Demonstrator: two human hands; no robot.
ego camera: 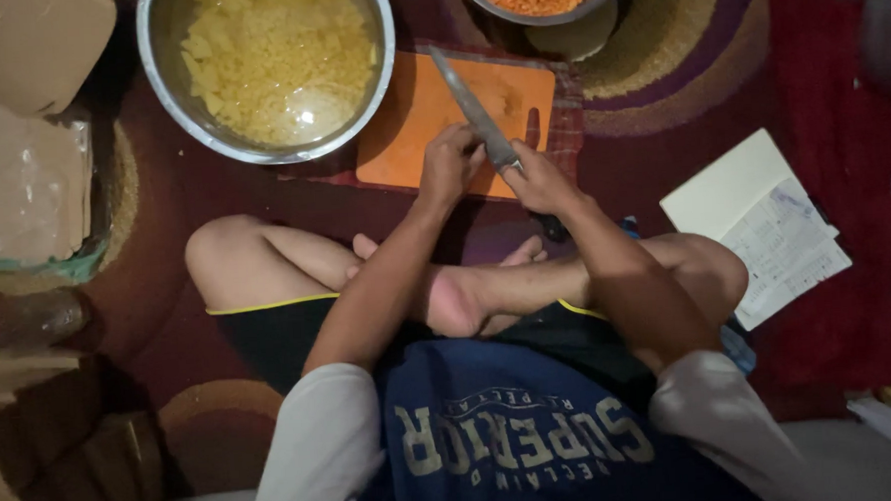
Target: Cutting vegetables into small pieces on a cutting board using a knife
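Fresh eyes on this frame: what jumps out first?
The long knife stands out, held in the right hand with its blade angled over the orange cutting board, while the left hand is closed at the board's near edge. Upper left sits a big steel bowl of pale yellow diced pieces. At the top edge, a second bowl holds orange bits.

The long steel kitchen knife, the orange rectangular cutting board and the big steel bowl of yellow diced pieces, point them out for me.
long steel kitchen knife (pixel 466 97), head view, middle of the blade.
orange rectangular cutting board (pixel 407 132), head view, bare left part of its surface.
big steel bowl of yellow diced pieces (pixel 162 67), head view, left inner wall.
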